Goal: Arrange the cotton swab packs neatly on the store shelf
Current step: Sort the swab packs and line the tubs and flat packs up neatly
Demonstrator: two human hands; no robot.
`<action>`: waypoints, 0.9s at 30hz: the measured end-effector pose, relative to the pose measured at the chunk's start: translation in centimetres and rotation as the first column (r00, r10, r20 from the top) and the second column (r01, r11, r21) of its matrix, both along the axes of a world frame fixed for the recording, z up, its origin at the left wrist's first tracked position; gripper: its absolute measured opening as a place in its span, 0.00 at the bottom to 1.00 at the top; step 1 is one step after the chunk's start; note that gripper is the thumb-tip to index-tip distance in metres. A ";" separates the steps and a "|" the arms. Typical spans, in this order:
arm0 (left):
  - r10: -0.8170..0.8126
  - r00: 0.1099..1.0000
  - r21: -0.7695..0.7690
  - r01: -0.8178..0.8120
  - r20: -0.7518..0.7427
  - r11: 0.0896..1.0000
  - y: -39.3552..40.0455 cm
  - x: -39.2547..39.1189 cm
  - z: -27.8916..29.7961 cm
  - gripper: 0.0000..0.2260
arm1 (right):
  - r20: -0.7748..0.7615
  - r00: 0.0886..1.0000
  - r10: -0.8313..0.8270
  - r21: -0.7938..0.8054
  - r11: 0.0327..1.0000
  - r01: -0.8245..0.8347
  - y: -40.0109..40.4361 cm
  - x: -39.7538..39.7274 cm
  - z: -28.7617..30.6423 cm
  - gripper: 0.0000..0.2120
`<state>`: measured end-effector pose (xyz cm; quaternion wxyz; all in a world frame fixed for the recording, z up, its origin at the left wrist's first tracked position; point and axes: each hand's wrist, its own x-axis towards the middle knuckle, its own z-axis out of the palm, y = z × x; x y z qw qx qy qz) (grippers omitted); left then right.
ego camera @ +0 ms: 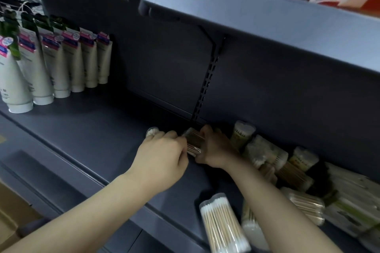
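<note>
Reaching across the grey shelf, I have a jumble of cotton swab packs lying to my right near the back wall. My right hand curls round one clear swab pack, which sits between both hands. My left hand pinches that pack's near side with bent fingers. Another small pack stands just beyond my left knuckles.

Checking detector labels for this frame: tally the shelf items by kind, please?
White tubes, standing in a row at left: 6
Cotton swab packs clearly separable, including the pack between the left hand and right hand, and the front pack: about 10; the right-hand pile overlaps, so this is approximate
Total: about 16
</note>
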<state>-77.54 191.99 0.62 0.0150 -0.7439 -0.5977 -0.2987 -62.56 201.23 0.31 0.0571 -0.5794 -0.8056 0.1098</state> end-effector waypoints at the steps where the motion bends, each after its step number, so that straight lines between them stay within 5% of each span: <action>1: -0.006 1.000 0.000 0.006 -0.009 1.000 0.0 0.1 -0.1 0.08 | 0.006 1.000 0.015 0.025 1.000 -0.015 -0.4 0.3 0.3 0.29; 15: 0.026 0.995 0.026 -0.024 -0.095 0.999 -2.4 3.5 0.2 0.11 | -0.042 0.996 0.075 0.220 0.974 -0.064 -6.2 5.3 3.8 0.31; 27: 0.014 0.990 -0.042 -0.020 -0.139 0.999 -3.5 8.7 0.4 0.19 | -0.171 0.985 -0.026 0.173 0.983 0.056 -11.6 13.0 4.7 0.31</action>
